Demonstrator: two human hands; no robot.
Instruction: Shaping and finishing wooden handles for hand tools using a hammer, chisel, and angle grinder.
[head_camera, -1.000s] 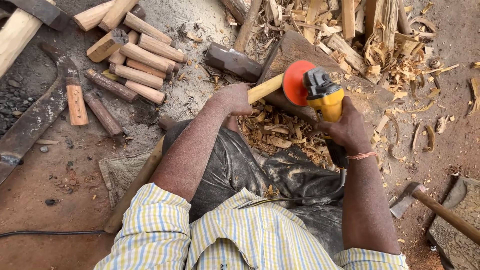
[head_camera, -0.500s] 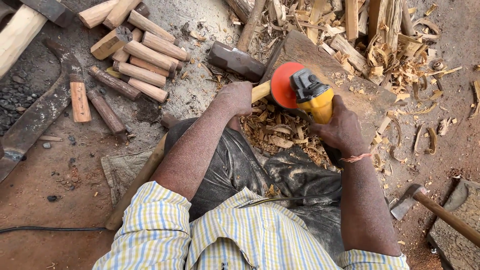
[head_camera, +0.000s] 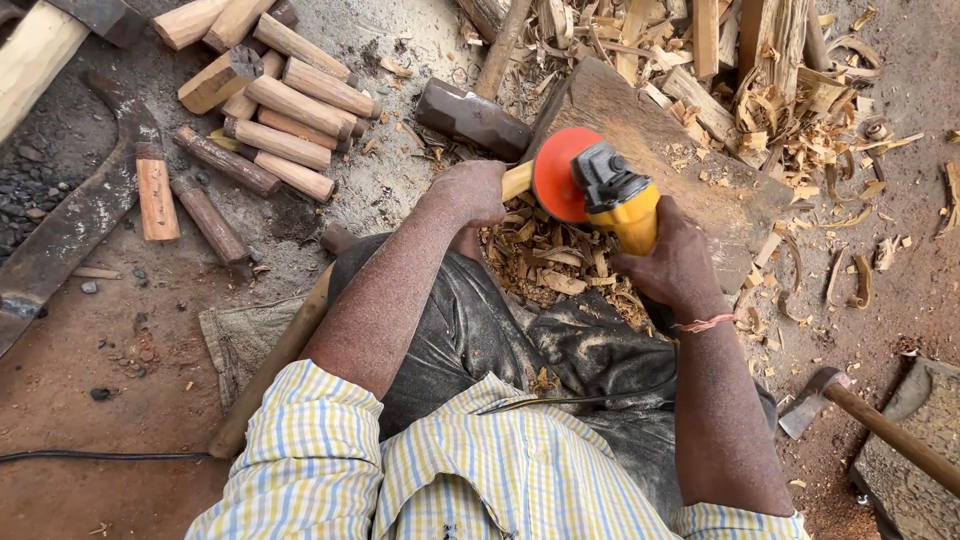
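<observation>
Right grip (head_camera: 672, 262) around grinder (head_camera: 612, 196)

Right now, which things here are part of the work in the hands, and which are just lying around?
In use:
left hand gripping long wooden handle
right hand holding yellow angle grinder

Lying about:
pile of cut wooden pieces
hammer head
axe
wood shavings

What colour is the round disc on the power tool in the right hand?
Orange-red; the round sanding disc on the yellow angle grinder shows best in the head view.

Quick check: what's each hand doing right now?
Left hand: closed around a long wooden handle.
Right hand: closed on a yellow angle grinder, its orange disc at the handle.
</observation>
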